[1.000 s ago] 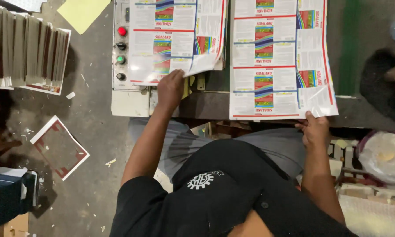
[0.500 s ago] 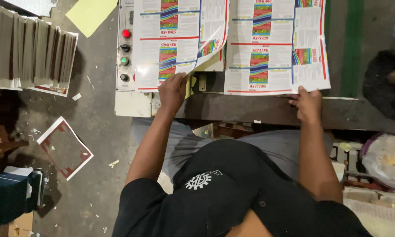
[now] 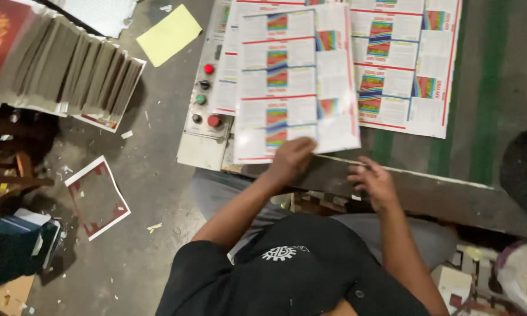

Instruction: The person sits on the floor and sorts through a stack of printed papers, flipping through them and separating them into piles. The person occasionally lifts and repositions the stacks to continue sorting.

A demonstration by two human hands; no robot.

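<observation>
The left hand (image 3: pixel 291 157) pinches the near edge of a printed sheet (image 3: pixel 295 82), which lies on the control panel (image 3: pixel 202 111). The right hand (image 3: pixel 373 182), at 3 o'clock from it, seems open and empty. At 1 o'clock, the printed stack (image 3: pixel 410 70) remains, so sorting looks only partly done.

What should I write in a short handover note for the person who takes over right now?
Left hand: grips the near edge of the top printed sheet, which lies over the control panel and part of the table.
Right hand: free, at the table edge, holding nothing.
Second sheet: flat on the table, to the right, partly under the first.
Done: one sheet is in the left grip.
Left: second sheet untouched. A fanned stack and a red-bordered sheet lie on the floor at left.
</observation>
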